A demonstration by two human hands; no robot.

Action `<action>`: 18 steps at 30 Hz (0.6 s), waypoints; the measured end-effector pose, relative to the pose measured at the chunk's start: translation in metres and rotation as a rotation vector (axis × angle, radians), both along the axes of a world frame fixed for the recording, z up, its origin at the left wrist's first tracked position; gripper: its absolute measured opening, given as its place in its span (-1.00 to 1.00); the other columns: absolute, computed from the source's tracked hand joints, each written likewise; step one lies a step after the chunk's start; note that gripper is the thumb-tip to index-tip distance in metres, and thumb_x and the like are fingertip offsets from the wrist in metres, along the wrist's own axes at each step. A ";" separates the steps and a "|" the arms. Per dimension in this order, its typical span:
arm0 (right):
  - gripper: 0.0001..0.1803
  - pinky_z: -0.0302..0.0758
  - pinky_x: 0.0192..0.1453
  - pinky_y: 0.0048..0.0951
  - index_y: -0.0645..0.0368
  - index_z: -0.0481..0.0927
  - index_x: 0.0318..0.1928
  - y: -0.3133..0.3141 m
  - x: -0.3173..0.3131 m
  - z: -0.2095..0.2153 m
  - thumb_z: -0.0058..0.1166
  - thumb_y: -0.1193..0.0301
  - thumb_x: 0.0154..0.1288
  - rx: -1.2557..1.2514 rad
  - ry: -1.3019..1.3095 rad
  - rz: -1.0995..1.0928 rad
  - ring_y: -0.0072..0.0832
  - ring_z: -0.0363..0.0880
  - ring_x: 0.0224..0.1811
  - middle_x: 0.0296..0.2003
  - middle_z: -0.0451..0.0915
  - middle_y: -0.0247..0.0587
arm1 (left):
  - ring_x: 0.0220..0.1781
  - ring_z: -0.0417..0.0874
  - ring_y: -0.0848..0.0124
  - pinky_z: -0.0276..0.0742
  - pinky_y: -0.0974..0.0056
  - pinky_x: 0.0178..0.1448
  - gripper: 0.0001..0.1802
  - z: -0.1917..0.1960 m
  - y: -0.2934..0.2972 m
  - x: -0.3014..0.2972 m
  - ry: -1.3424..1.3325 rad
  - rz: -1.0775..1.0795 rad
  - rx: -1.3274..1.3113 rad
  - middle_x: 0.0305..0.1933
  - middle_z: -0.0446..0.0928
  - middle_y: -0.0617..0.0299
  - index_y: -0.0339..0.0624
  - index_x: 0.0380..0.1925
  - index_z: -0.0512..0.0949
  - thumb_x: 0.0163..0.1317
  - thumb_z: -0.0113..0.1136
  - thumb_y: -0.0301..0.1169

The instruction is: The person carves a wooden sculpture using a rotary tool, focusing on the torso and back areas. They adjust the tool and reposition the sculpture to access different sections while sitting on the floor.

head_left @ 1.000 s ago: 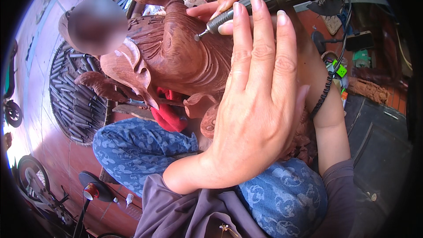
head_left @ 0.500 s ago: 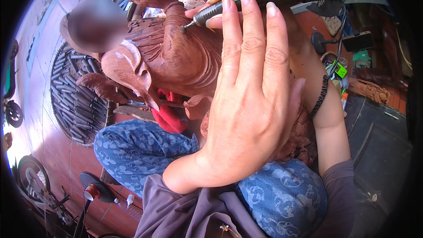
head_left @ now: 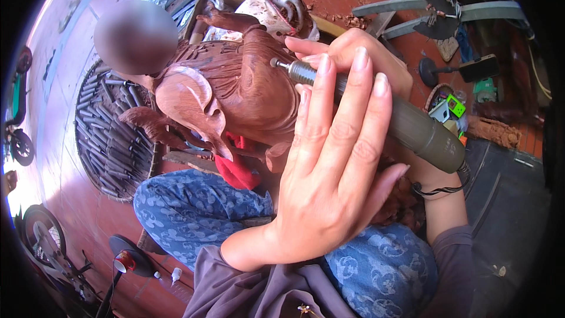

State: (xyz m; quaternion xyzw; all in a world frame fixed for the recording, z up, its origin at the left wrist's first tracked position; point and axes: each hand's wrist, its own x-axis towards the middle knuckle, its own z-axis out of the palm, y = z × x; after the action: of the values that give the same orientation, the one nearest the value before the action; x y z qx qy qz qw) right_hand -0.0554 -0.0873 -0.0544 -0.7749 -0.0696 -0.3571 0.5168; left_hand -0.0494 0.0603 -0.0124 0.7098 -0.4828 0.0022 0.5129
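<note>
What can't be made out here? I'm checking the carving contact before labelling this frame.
Head view only:
- Tool tip: where the bit meets the carving is too small to tell whether it touches.
- Right hand: mostly hidden behind the left hand, so its grip is unclear.
- Carving's lower right part: covered by the left hand.
- Top of the carving: blurred out.
- Tool's cord: hidden behind the right wrist.

Single head-worn fisheye view, looking steeply down from close above onto lap and raised left hand [head_left: 329, 171]; floor curving toward dark rim.
</note>
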 end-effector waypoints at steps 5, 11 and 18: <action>-0.84 0.45 -0.37 -0.46 0.29 0.62 -0.32 -0.007 0.016 -0.005 0.26 0.47 0.09 -0.188 -0.118 -0.081 -0.40 0.57 -0.46 -0.49 0.56 -0.22 | 0.45 0.23 -0.27 0.16 -0.11 0.47 -0.11 0.000 -0.002 0.004 -0.007 0.036 0.015 0.37 0.24 -0.40 -0.55 0.31 0.27 -0.05 0.44 -0.46; -0.84 0.49 -0.30 -0.48 0.28 0.61 -0.28 0.003 0.012 0.002 0.27 0.48 0.15 -0.146 0.025 -0.039 -0.48 0.59 -0.41 -0.44 0.58 -0.23 | 0.45 0.23 -0.25 0.17 -0.09 0.48 -0.11 -0.006 0.000 0.007 0.000 0.086 -0.001 0.37 0.24 -0.40 -0.56 0.30 0.27 -0.06 0.43 -0.48; -0.84 0.54 -0.19 -0.51 0.28 0.56 -0.25 0.004 0.009 -0.001 0.25 0.48 0.21 0.100 0.135 0.059 -0.54 0.65 -0.27 -0.35 0.64 -0.21 | 0.45 0.23 -0.25 0.17 -0.09 0.48 -0.11 -0.009 -0.002 0.008 -0.017 0.103 -0.024 0.37 0.25 -0.39 -0.56 0.30 0.27 -0.07 0.44 -0.48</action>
State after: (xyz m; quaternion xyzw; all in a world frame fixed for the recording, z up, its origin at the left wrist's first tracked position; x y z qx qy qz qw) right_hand -0.0465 -0.0835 -0.0549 -0.7680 -0.0394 -0.2917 0.5688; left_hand -0.0413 0.0580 -0.0212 0.7274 -0.4498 0.0406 0.5166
